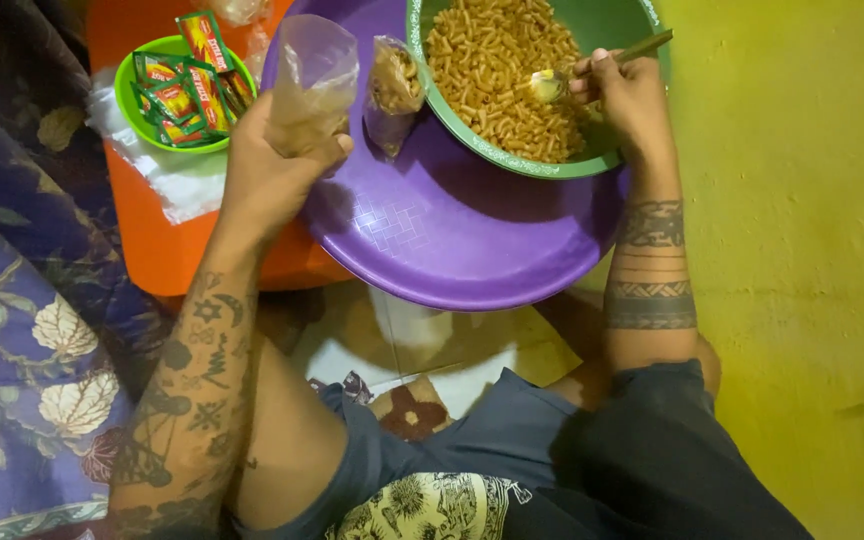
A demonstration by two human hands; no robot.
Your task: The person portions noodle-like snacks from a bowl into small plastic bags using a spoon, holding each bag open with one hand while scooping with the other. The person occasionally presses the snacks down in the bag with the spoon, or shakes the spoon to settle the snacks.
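Landmark: big purple basin, tilted over floor.

Left hand at basin's left rim, fingers wrapped tight around lower part of clear plastic bag; bag upright, mouth open at top, some brownish stuff in bottom. Thumb pressed vs. bag front.

Right hand over basin's upper right, fingers closed pinching spoon; handle sticking out up-right, bowl end loaded w/ pasta, low over green bowl.

Green bowl sitting in basin's upper right part, full of fried macaroni-type snack.

Second small bag, already w/ snack inside, lying in basin betw. held bag and green bowl, touching bowl's rim.

Left of basin: orange stool/tray, on it small lime bowl w/ red-green sachets. White cloth or plastic under lime bowl.

Right of basin: yellow wall. Far left: floral purple fabric.
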